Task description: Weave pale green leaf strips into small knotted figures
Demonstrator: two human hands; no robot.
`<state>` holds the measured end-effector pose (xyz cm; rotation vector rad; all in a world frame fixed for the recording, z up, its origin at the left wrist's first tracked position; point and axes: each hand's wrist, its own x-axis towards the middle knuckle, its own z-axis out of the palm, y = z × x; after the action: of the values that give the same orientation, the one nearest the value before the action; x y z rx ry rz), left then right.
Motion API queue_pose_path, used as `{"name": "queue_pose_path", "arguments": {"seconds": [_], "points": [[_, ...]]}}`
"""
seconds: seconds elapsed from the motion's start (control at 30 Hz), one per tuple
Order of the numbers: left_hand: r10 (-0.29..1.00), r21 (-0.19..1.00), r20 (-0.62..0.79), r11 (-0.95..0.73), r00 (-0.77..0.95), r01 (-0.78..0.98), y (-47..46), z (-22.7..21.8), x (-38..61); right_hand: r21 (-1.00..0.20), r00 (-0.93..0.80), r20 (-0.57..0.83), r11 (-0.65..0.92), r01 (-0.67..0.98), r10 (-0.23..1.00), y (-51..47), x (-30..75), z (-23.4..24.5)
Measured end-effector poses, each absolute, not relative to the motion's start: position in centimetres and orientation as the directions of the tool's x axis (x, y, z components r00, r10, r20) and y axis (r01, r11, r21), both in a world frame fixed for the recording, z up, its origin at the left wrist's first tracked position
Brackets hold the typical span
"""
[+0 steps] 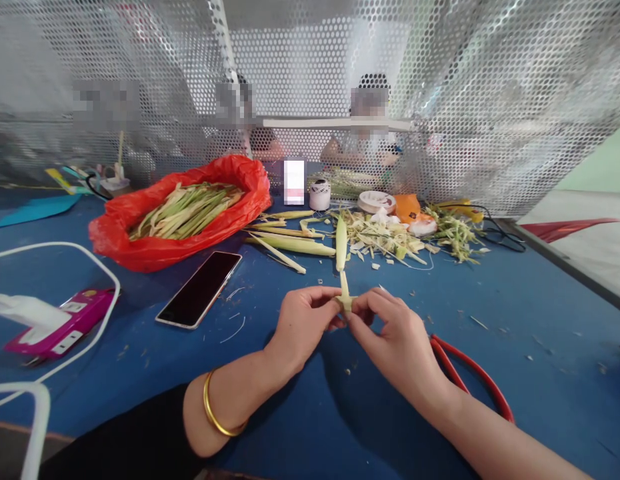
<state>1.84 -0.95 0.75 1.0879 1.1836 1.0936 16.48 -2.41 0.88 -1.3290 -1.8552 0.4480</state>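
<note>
Both hands meet at the middle of the blue table, pinching a small folded piece of pale green leaf (345, 301). A wider blade of the leaf (341, 243) points away from me, upright in the view. My left hand (303, 323), with a gold bangle on the wrist, grips the folded part from the left between thumb and fingers. From the right, the thumb and fingertips of my right hand (390, 327) close on it too. Red looped handles (477, 373), like those of scissors, show beside my right wrist; the rest is hidden under the hand.
A red plastic bag (180, 250) full of leaf strips stands at the back left. Loose leaves (290, 243) and a heap of trimmings (385, 233) lie ahead. A phone (200, 290) and a purple power strip (75, 327) are at left. Behind a perforated screen (300, 73) people sit.
</note>
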Motion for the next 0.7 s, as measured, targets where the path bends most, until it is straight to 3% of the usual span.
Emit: {"name": "queue_pose_path", "arguments": {"seconds": [0.13,0.23,0.57,0.7], "points": [[0.993,0.990,-0.048,0.034,0.105,0.134,-1.22,0.98,1.79,-0.838,0.000,0.304,0.267,0.476,0.953,-2.42,16.35,1.10],[0.996,0.991,-0.049,0.038,0.081,0.130,-1.23,1.23,1.75,-0.880,-0.004,0.243,0.222,0.421,0.970,-2.53,16.24,1.22],[0.988,0.967,-0.151,0.154,0.030,-0.204,-1.06,0.81,2.14,-0.835,-0.103,0.295,0.309,0.455,0.950,-2.67,16.13,0.80],[0.976,0.948,-0.219,0.212,-0.003,-0.239,-1.01,0.86,2.17,-0.762,-0.182,0.371,0.410,0.501,0.911,-2.85,16.05,0.58]]}}
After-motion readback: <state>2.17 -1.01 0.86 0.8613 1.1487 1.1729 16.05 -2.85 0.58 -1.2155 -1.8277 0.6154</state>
